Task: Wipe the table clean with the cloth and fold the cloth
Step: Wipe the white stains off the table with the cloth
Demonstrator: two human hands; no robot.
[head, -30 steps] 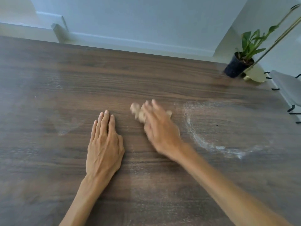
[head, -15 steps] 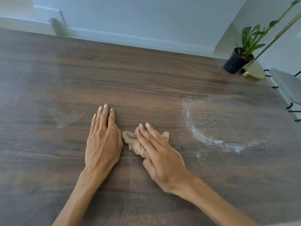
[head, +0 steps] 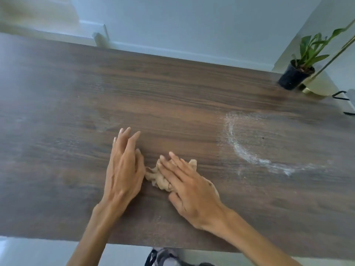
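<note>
Two hands lie on the table (head: 192, 96): the right hand (head: 192, 191) presses flat-fingered on the bunched cloth (head: 157, 177); the left hand (head: 124, 169), fingers straight, lies just beside it.

Pale blue-grey wall (head: 192, 22) with white skirting, potted plant (head: 299, 70) in the corner (dark pot), soft daylight

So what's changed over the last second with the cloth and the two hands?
The right hand has dragged the bunched cloth back toward the person, from ahead of the left hand to right beside it, fingers still pressing it flat. The left hand has tilted up off the table, its thumb side now close to the cloth. The white powder arc to the right is unwiped, and the potted plant stayed put.
</note>
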